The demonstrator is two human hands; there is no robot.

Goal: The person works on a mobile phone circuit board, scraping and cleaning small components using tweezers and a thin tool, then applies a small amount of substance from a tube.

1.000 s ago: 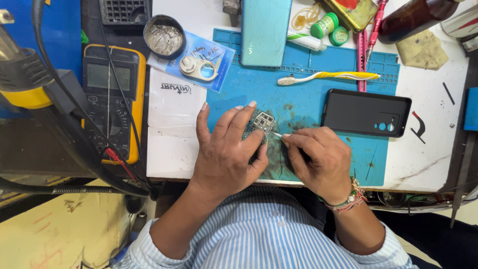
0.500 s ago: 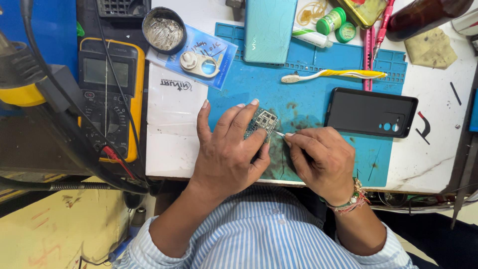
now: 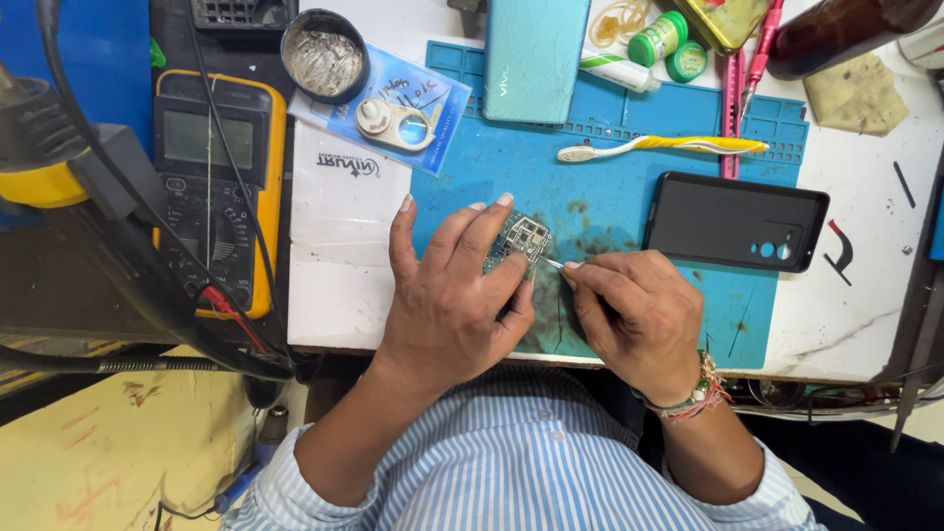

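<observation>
A small green circuit board point(image 3: 521, 239) lies on the blue work mat point(image 3: 600, 197) near the table's front edge. My left hand point(image 3: 452, 290) lies flat over the board's near end, its fingers spread and pressing the board down. My right hand point(image 3: 634, 320) is closed around a thin metal tool point(image 3: 552, 263), probably tweezers, whose tip touches the board's right edge. Most of the tool is hidden inside my fist.
A black phone case point(image 3: 736, 221) lies right of the board, a yellow-handled toothbrush point(image 3: 659, 147) behind it, a teal phone point(image 3: 536, 59) at the back. A yellow multimeter point(image 3: 218, 187) with leads sits left, beside a round tin point(image 3: 324, 54) and a clear packet point(image 3: 349, 226).
Both hands stay on the board in nearly the same place. Only the view has shifted slightly.
</observation>
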